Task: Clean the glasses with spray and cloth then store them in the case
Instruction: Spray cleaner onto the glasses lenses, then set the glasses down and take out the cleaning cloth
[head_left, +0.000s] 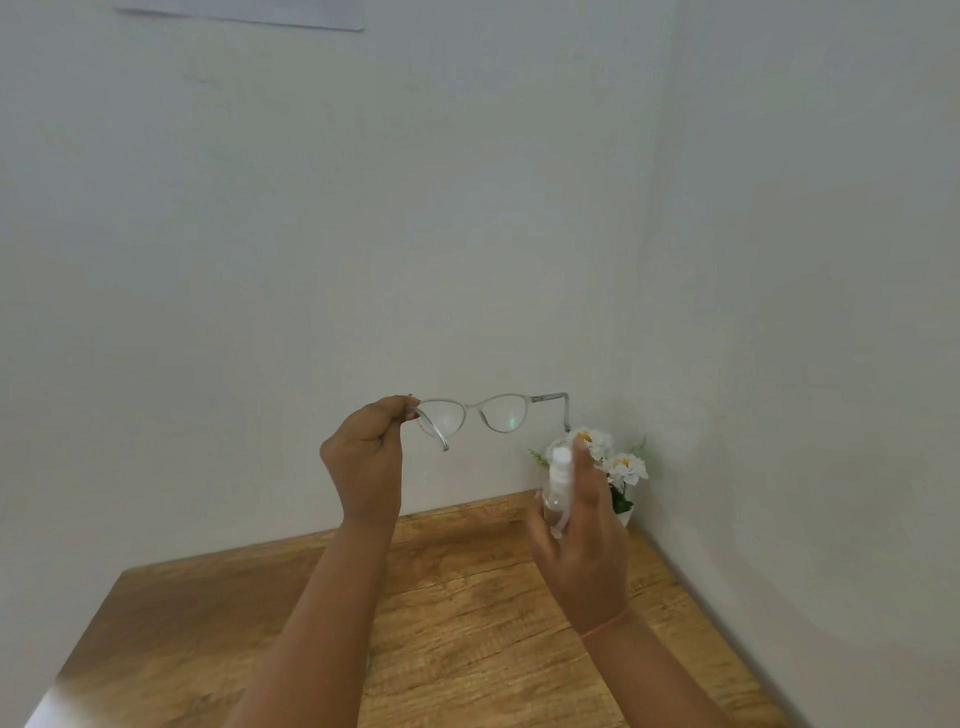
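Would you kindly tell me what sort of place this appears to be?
Probably a corner of a home or small office room: a wooden table sits against two plain pale walls, and a small pot of white flowers stands at its far corner as decoration.

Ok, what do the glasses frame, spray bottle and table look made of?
The glasses frame looks like pale translucent plastic, its temples half see-through. The spray bottle seems clear plastic, with a white nozzle. The table shows brown grain, matte: wood or wood-look laminate, undecidable.
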